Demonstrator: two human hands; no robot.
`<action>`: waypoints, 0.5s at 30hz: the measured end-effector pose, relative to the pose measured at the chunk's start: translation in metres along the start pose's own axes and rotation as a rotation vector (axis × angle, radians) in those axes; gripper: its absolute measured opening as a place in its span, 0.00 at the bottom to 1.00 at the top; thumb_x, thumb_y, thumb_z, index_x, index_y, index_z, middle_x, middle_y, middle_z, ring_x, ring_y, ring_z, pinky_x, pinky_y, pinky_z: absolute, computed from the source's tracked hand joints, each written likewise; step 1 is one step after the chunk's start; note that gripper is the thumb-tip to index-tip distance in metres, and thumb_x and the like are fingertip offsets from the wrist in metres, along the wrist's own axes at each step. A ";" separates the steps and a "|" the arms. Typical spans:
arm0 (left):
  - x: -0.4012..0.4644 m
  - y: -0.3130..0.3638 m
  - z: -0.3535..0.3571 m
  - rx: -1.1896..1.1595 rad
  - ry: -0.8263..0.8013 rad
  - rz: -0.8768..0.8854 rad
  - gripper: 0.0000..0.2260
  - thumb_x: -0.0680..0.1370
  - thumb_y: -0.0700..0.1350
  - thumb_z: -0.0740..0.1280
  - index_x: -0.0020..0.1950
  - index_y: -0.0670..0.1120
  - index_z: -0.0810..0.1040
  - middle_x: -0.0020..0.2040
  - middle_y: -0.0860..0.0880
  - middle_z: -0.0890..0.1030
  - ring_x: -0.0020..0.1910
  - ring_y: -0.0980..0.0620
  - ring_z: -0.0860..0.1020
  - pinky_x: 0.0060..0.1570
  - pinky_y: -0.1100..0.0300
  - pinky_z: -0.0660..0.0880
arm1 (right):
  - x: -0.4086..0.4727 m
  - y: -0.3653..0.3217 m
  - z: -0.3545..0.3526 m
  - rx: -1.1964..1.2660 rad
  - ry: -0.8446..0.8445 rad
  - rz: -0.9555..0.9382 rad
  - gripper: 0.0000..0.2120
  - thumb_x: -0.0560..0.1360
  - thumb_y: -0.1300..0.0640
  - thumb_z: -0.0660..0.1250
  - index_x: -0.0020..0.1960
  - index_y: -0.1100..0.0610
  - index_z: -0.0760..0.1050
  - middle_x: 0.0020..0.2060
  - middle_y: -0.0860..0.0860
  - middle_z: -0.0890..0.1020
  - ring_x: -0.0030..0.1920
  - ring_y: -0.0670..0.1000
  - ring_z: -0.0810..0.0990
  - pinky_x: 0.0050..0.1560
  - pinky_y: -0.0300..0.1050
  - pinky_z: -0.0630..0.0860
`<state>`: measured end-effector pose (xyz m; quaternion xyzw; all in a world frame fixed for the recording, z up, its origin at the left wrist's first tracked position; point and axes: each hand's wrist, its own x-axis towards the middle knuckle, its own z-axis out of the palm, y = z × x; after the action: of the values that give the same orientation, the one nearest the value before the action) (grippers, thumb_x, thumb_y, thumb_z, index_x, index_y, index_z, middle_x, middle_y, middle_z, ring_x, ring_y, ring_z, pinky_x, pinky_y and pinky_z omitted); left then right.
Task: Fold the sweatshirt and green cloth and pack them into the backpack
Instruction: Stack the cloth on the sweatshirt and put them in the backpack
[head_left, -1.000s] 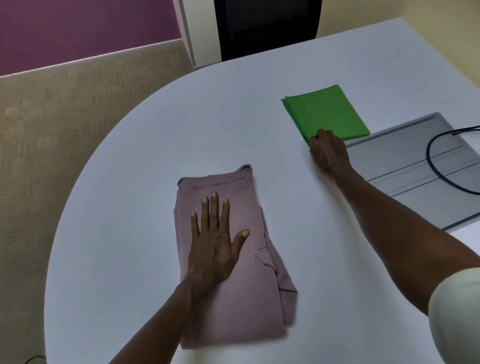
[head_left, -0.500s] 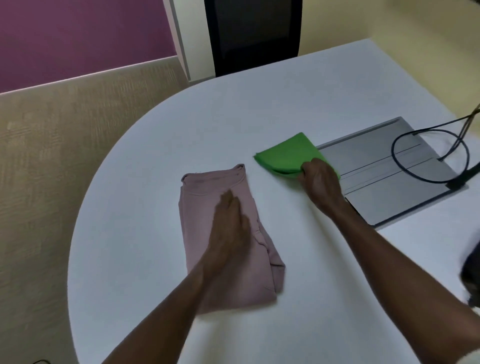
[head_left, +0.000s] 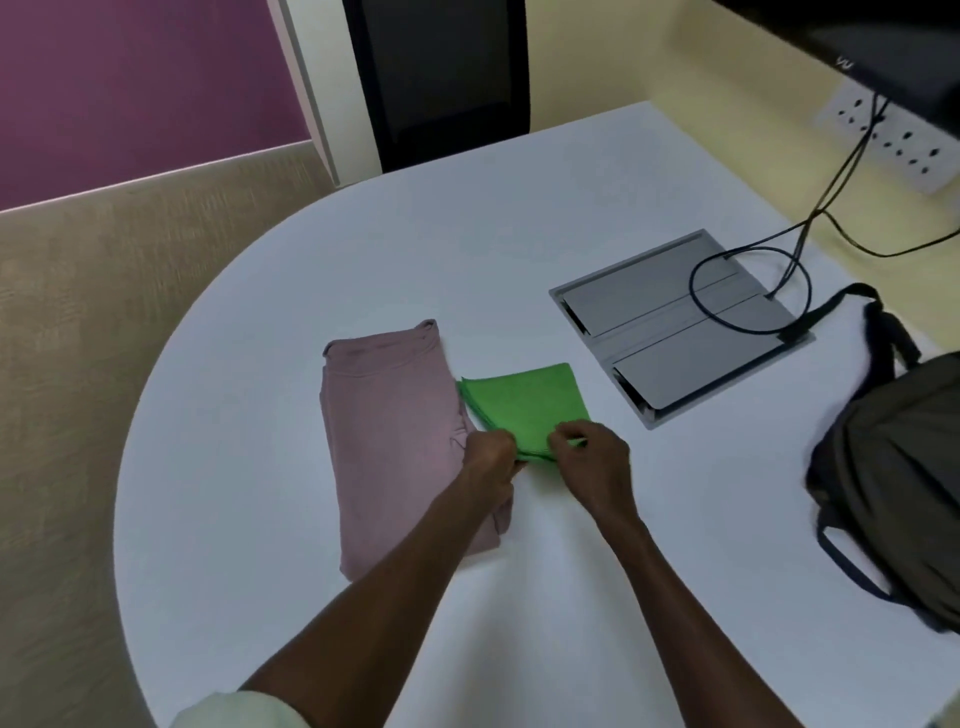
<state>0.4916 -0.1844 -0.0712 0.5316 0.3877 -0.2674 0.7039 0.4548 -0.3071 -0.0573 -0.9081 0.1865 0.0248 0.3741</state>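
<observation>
Head view looks down on a rounded white surface (head_left: 249, 467), where the folded mauve sweatshirt (head_left: 384, 431) lies flat near the middle and the dark backpack (head_left: 898, 483) sits well apart at the right edge, probably waiting there within reach for packing. Just beside the sweatshirt's right edge lies the folded green cloth (head_left: 524, 402). The left hand (head_left: 491, 457) and right hand (head_left: 595, 462) both pinch its near edge with curled fingers, seemingly to keep the layers together for lifting.
</observation>
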 end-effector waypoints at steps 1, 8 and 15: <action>-0.005 0.001 -0.003 -0.019 -0.017 -0.007 0.05 0.81 0.31 0.58 0.51 0.34 0.74 0.47 0.40 0.79 0.45 0.46 0.81 0.47 0.55 0.82 | -0.001 0.012 -0.005 0.036 0.044 0.145 0.18 0.76 0.50 0.68 0.59 0.60 0.81 0.56 0.56 0.83 0.56 0.55 0.80 0.57 0.45 0.74; -0.048 0.010 -0.025 -0.161 -0.203 -0.026 0.10 0.81 0.28 0.55 0.55 0.29 0.74 0.54 0.34 0.80 0.47 0.42 0.82 0.37 0.55 0.84 | -0.035 0.055 -0.019 0.848 -0.270 0.884 0.17 0.76 0.49 0.70 0.55 0.62 0.75 0.41 0.62 0.83 0.32 0.54 0.81 0.31 0.43 0.75; -0.081 0.049 -0.058 -0.106 -0.308 0.032 0.12 0.82 0.28 0.51 0.49 0.27 0.74 0.47 0.34 0.79 0.45 0.41 0.80 0.36 0.58 0.83 | -0.031 0.005 -0.056 0.877 -0.090 0.592 0.05 0.78 0.66 0.66 0.49 0.69 0.78 0.39 0.64 0.82 0.30 0.54 0.83 0.25 0.39 0.77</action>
<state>0.4699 -0.1180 0.0153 0.4524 0.2801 -0.3135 0.7865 0.4193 -0.3394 -0.0145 -0.5729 0.4116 0.0879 0.7033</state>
